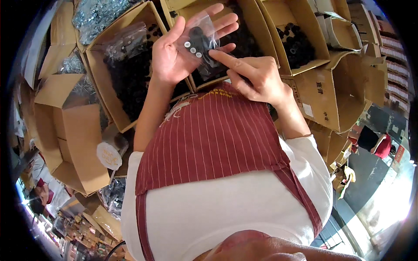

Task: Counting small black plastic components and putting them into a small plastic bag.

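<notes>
My left hand [167,61] is turned palm up with its fingers spread. A small clear zip bag [207,41] lies across that palm and fingers. Inside it are black round pieces [198,34] and a few small white discs [193,50] with dark marks. My right hand [261,80] points with its index finger, whose tip touches or nearly touches the bag; the other fingers are curled and hold nothing that I can see. Beneath both hands stands an open cardboard box [189,82] with dark contents, partly hidden by them.
Left stands a cardboard box [98,65] of small black parts with a clear bag [126,45] on top. To the right, another box [300,13] holds black round parts [298,48]. Clear plastic packs [98,17] fill the upper left. An open carton [87,148] and a round white fan [109,155] are lower left.
</notes>
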Demonstrator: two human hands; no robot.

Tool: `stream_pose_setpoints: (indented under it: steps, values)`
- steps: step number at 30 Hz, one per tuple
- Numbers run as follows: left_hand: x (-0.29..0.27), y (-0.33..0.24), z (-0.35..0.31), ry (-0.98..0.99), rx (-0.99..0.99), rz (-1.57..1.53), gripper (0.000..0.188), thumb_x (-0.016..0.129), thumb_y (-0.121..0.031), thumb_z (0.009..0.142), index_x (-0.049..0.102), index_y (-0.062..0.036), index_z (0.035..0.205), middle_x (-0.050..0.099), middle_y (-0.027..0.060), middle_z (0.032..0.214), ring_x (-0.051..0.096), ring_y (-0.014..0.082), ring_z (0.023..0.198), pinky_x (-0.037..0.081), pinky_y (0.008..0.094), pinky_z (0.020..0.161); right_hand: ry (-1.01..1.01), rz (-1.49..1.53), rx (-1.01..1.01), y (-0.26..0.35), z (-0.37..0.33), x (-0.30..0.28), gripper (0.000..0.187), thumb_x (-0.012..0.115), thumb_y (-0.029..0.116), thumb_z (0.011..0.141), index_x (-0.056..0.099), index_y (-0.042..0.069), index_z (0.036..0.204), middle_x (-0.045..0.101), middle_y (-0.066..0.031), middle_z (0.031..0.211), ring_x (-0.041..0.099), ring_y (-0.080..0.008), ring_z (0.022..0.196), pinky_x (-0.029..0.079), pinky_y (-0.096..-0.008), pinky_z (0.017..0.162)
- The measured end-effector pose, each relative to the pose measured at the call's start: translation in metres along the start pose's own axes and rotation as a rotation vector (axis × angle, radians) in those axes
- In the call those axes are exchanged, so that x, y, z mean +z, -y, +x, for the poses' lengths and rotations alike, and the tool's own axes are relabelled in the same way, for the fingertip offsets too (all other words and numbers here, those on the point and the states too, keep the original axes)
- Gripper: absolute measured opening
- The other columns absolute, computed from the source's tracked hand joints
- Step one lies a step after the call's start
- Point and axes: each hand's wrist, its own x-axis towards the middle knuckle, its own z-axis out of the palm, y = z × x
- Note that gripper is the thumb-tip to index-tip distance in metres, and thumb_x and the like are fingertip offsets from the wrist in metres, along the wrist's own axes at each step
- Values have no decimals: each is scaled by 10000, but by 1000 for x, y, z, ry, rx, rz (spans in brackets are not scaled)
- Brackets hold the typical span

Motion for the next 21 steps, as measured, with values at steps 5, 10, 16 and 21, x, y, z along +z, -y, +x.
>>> stream_pose_setpoints:
  steps: [5, 10, 16, 21]
  values:
    - [-4, 1, 0, 23, -4, -9, 677, 341, -478, 1027, 222, -30, 1520, 372, 197, 1496, 332, 347, 1399, 344, 558, 1101, -33, 274, 175, -2, -5, 6, 338, 575, 186, 940, 629, 89, 1259, 562, -26, 584, 557, -120, 489, 426, -277, 453]
    - [-6, 3, -7, -90, -44, -110, 657, 287, -427, 1050, 210, 51, 1495, 320, 239, 1509, 354, 343, 1388, 335, 534, 1124, -182, 1105, 832, -13, -2, -12, 384, 428, 376, 1045, 599, 34, 1087, 545, 5, 726, 404, -52, 496, 282, -200, 404]
    - [-9, 6, -4, -124, -105, -174, 669, 291, -414, 1050, 173, 77, 1490, 307, 272, 1502, 367, 349, 1376, 321, 551, 1130, -116, 1834, 707, -42, -6, -15, 656, 297, 535, 1035, 453, -20, 1348, 599, -117, 1180, 580, -213, 983, 471, -342, 852]
    - [-15, 7, -5, -129, -136, -220, 642, 332, -374, 1048, 199, 79, 1483, 328, 262, 1491, 374, 345, 1370, 310, 564, 1133, -209, 1876, 716, -86, -21, -20, 587, 330, 459, 1047, 492, -46, 1298, 582, -145, 1219, 575, -237, 1034, 484, -353, 863]
